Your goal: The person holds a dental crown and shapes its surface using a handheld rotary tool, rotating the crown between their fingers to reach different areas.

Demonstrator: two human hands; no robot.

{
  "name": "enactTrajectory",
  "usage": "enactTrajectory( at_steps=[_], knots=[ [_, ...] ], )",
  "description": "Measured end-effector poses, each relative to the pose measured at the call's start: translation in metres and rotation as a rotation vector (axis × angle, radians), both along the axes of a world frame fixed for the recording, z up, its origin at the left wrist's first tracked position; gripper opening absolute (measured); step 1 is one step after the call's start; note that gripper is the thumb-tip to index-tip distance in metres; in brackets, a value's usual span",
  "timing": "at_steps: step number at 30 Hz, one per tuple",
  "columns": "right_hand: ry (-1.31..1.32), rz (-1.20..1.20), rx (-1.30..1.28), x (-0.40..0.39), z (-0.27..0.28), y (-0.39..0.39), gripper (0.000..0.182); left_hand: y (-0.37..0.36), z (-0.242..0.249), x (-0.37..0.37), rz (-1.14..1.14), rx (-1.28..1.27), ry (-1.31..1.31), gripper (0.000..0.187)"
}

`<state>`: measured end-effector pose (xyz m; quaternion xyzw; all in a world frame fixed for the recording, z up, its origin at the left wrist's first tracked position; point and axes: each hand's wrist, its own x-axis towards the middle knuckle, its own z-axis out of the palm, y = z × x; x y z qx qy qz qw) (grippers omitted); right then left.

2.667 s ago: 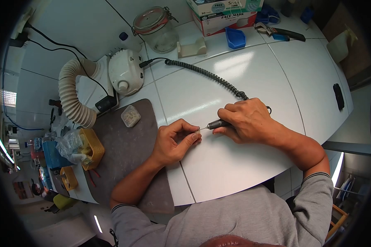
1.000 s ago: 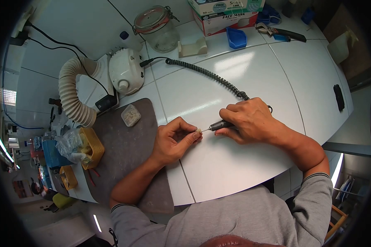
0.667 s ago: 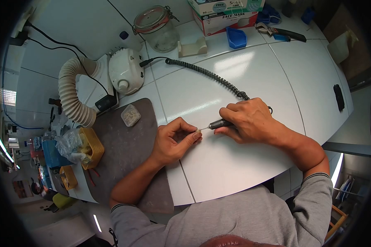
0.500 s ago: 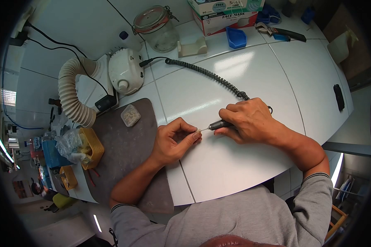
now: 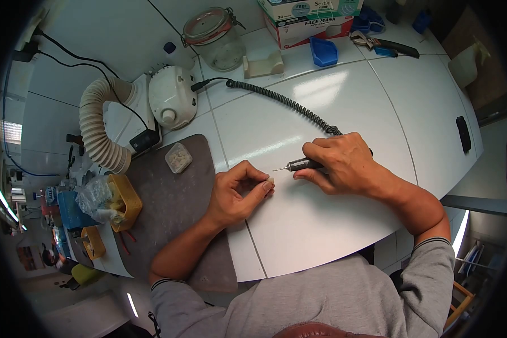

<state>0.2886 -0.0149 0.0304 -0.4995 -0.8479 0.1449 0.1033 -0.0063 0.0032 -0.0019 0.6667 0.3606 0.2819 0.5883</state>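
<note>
My left hand (image 5: 239, 191) pinches a tiny pale piece (image 5: 271, 180) between thumb and fingertips; its exact kind is too small to tell. My right hand (image 5: 343, 166) is wrapped round a black rotary handpiece (image 5: 302, 164), whose thin metal bit points left. The bit's tip lies just above and right of the pale piece, apart from it. From the handpiece's rear a coiled black cord (image 5: 281, 99) runs to a white control unit (image 5: 173, 98). A small clear box of pale bits (image 5: 178, 158) sits on the grey mat (image 5: 174, 225), left of my hands.
A ribbed hose (image 5: 93, 121) curves down at the left, near a yellow basket (image 5: 130, 203) holding plastic bags. Along the back stand a glass jar (image 5: 219, 50), a face mask box (image 5: 310, 31), a blue tray (image 5: 323, 52) and an adjustable wrench (image 5: 388, 45).
My right hand has lifted the handpiece slightly up and away, so its bit has come off the pale piece. My left hand has stayed nearly still.
</note>
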Motion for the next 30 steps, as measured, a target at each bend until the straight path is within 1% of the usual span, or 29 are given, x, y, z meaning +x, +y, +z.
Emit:
enactTrajectory(
  at_steps=[1,4,7,11,19,30],
  knots=[
    [-0.005,0.006,-0.014,0.0007,0.0006,0.0004,0.054,0.0,-0.0001,-0.0002,0.004,-0.006,0.006,0.008],
    [0.029,0.054,0.074,-0.0007,-0.0023,-0.0028,0.053,-0.0005,-0.0011,-0.0005,0.001,0.011,-0.019,0.008],
    [-0.006,0.037,0.025,-0.0017,-0.0007,-0.0022,0.052,-0.0007,-0.0016,-0.0012,0.001,0.002,-0.023,0.006],
    [-0.013,0.058,0.051,-0.0019,-0.001,-0.003,0.051,-0.0007,-0.0015,-0.0021,-0.007,0.008,-0.001,0.006],
    [-0.016,0.103,0.087,0.0,-0.0041,-0.0019,0.053,0.0005,0.0033,-0.0019,-0.054,0.005,0.039,0.012],
    [-0.031,0.122,0.104,-0.0003,-0.0041,-0.0009,0.053,0.0012,0.0064,-0.0013,-0.065,0.046,0.06,0.012]
  ],
)
